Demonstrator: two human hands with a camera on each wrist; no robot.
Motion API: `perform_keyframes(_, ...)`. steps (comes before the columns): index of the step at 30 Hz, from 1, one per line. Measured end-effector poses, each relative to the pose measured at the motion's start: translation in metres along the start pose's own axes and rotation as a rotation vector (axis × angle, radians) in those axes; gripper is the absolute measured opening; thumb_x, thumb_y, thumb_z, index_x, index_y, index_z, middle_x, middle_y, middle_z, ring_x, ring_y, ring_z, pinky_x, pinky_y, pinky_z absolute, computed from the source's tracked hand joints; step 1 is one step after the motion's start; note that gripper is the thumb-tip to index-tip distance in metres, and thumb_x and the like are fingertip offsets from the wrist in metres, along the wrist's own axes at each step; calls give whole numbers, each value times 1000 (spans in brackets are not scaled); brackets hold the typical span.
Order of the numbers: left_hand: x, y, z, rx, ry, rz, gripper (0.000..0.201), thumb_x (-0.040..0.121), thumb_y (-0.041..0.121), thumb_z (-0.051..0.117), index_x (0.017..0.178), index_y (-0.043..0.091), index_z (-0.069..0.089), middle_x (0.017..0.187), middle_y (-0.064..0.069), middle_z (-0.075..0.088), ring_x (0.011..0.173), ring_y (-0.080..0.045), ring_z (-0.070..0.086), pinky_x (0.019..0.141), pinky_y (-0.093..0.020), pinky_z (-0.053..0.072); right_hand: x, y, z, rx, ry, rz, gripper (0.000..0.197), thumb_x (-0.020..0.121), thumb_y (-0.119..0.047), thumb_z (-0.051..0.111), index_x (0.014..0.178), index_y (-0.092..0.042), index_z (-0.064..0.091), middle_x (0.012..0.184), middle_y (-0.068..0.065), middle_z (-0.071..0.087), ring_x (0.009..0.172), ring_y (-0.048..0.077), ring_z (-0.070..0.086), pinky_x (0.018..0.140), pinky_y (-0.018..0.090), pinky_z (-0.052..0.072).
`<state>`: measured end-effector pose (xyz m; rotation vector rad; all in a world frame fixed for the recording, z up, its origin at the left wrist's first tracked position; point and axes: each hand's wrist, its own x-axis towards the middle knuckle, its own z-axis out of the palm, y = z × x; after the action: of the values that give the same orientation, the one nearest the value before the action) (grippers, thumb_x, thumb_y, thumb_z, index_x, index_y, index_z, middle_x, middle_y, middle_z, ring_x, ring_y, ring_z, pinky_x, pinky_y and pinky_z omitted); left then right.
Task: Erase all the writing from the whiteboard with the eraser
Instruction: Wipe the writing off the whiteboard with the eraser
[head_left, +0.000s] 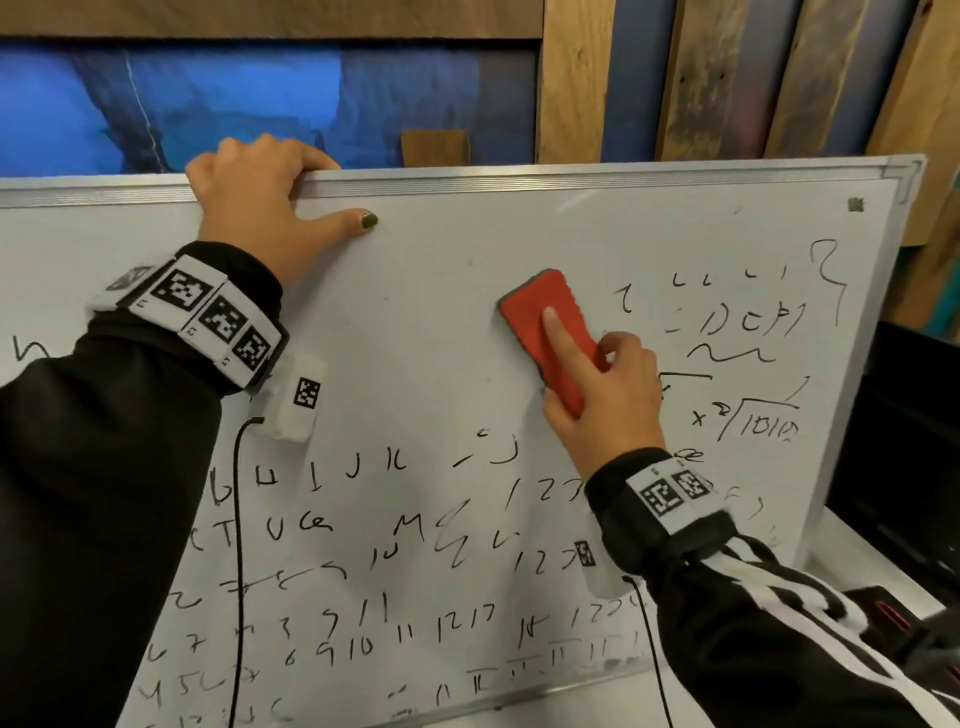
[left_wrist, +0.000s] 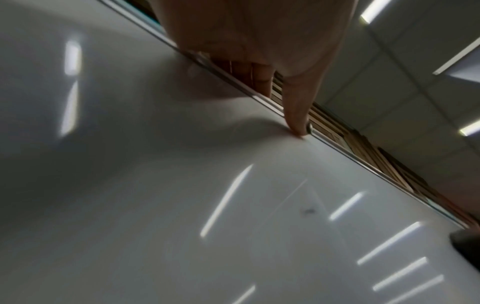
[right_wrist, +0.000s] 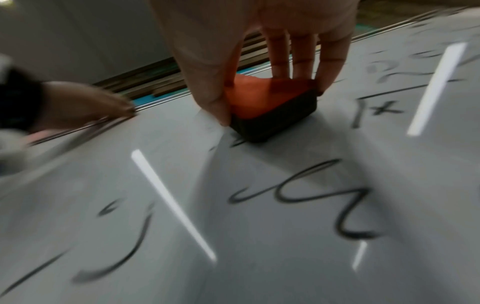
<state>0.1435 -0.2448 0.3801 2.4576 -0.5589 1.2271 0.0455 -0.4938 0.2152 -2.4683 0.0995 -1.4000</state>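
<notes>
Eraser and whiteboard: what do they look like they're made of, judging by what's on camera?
Eraser: red matte top, likely plastic or foam, with ridged edges, over a dark soft-looking pad, probably felt, seen in the right wrist view. Whiteboard: glossy white surface that mirrors the ceiling lights, perhaps melamine or coated steel. Frame: silvery ribbed strip, probably aluminium.

support: white table (head_left: 883, 566) | on it: whiteboard (head_left: 441, 249) — leaning; black device (head_left: 883, 613)

Behind, a wall of upright wooden planks (head_left: 727, 78) and a blue panel (head_left: 234, 104) — overhead, ceiling strip lights (left_wrist: 374, 10).
</notes>
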Motion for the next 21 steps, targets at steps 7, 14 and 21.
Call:
perform_keyframes(7,-6,12,8,136,-63,89,71,71,64,62,128,24,48,117,-10,51,114,-33,40,105,-47,17,2,10,0,48,-19,156,75,82,-31,62,144,-43,23,107,8,35,98,26,37,89,43,40)
perform_keyframes(14,1,43,21,155,-113,157,78,70,67,59,134,26,42,125,-8,49,119,-31,38,106,-47,14,1,43,-5,50,22,214,75,81,-33,63,143,-46,24,110,8,36,101,25,38,92,44,41)
perform_keyframes(21,0,76,40,99,-102,172,75,79,62,54,139,21,36,133,-7,44,125,-28,35,110,-46,11,-4,50,-4,58,-25,194,79,81,-35,62,143,-48,15,104,1,30,98,23,38,91,39,41)
